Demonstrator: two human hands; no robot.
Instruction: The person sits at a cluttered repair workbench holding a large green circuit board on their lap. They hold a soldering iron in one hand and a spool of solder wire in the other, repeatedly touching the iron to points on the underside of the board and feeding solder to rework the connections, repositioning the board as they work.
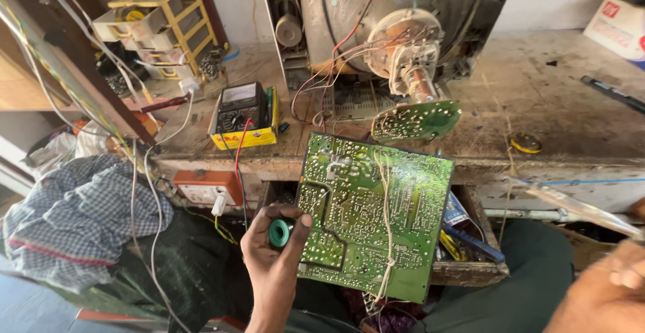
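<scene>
My left hand (272, 266) reaches up from the bottom centre. It grips the left edge of a large green circuit board (376, 212), thumb on the solder side, and also pinches a small green spool (279, 232) against it. The board is tilted, with a pale cord running down its middle. My right hand (605, 293) is blurred at the bottom right corner with curled fingers. A pale, blurred rod (578, 205) slants just above it; whether the hand holds it is unclear.
A worn workbench (551, 98) carries an opened tube television (376, 11) with a small green board (416, 119) on its neck, a multimeter in a yellow case (242, 115), a yellow drawer rack (161, 24) and a tape roll (525, 144). Checked cloth (80, 219) lies left; an open drawer (470, 246) is below.
</scene>
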